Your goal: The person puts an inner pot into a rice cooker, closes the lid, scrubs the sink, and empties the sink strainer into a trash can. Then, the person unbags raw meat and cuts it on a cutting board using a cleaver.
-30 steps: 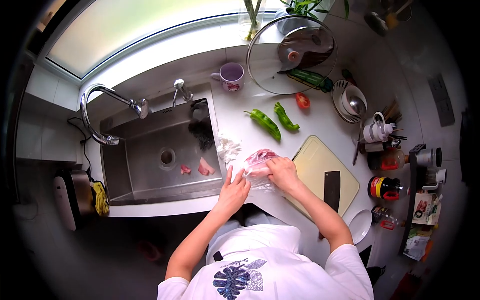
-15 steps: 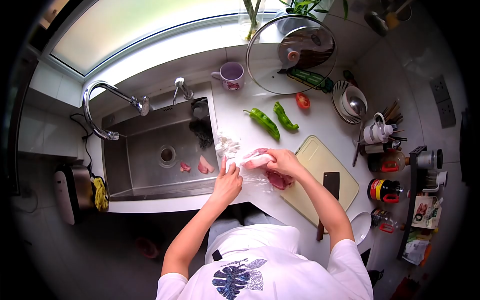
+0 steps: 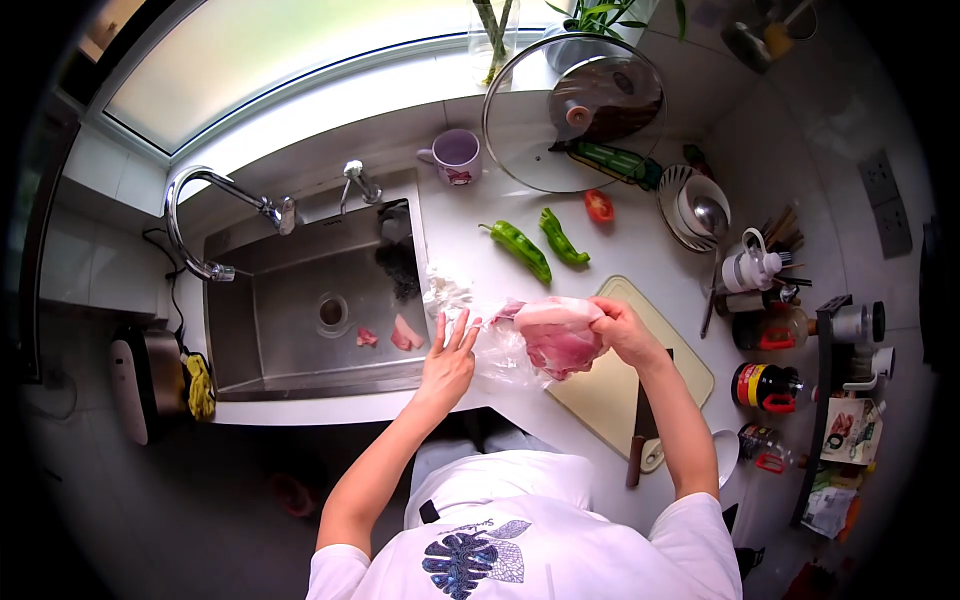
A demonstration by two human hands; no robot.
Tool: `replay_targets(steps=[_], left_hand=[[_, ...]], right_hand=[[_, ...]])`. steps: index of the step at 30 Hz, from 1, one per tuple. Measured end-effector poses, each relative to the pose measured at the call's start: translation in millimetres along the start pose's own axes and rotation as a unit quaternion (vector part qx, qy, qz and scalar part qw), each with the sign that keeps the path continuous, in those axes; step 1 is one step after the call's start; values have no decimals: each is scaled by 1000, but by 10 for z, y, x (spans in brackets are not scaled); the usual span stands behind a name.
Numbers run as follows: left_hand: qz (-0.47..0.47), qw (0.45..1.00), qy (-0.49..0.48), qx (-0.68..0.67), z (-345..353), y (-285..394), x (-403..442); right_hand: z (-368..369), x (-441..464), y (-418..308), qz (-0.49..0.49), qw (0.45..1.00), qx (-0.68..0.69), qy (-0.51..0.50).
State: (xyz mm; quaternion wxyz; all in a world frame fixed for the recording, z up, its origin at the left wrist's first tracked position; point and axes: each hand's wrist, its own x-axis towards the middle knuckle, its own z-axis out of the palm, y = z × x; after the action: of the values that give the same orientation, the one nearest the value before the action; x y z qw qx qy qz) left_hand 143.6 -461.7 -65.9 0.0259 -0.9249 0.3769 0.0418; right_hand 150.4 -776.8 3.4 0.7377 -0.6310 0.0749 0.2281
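A slab of raw meat [image 3: 560, 340] with a pale fatty edge hangs from my right hand [image 3: 627, 333], whose fingers pinch its right end over the cutting board's left part. My left hand [image 3: 447, 368] is open, fingers spread, beside a clear plastic bag [image 3: 503, 358] that lies between it and the meat. Just beyond the left fingertips is a crumpled white heap [image 3: 446, 290]. Under my right forearm, a cleaver [image 3: 642, 420] with a dark handle rests on the cream cutting board [image 3: 690, 365].
To the left is the steel sink [image 3: 275, 290] with two meat scraps [image 3: 406, 334] inside. Farther back lie two green peppers [image 3: 520, 250], a cut tomato [image 3: 599, 206] and a purple mug [image 3: 457, 158]. A glass lid [image 3: 515, 130] leans behind them. Sauce bottles [image 3: 768, 386] stand at right.
My right hand has moved right with the meat, drawing it off the bag and over the board. My left fingers have spread apart beside the bag.
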Motion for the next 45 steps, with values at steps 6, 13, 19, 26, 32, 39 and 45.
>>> replay_targets(steps=[6,13,19,26,32,39,45], left_hand=[[31,997,14,72,57,68,-49],[-1,997,-27,-78,-421,128,-53],[33,962,161,-220,-478,284,335],[30,972,122,-197,131,263,982],[19,978,94,-186,173,214,1245],[5,979,65,-194,40,269,1262],[-48,949,-8,-310,-415,161,1125]], right_hand=[[-139,-582,-156,-87,973,196,83],[10,-1017,-450,-177,884,396,171],[14,-1130,-329,-203,846,419,259],[127,-1213,-271,-179,816,455,307],[125,-1253,-217,-176,813,477,283],[275,-1083,-218,-143,797,510,291],[473,-815,-165,-125,800,545,218]])
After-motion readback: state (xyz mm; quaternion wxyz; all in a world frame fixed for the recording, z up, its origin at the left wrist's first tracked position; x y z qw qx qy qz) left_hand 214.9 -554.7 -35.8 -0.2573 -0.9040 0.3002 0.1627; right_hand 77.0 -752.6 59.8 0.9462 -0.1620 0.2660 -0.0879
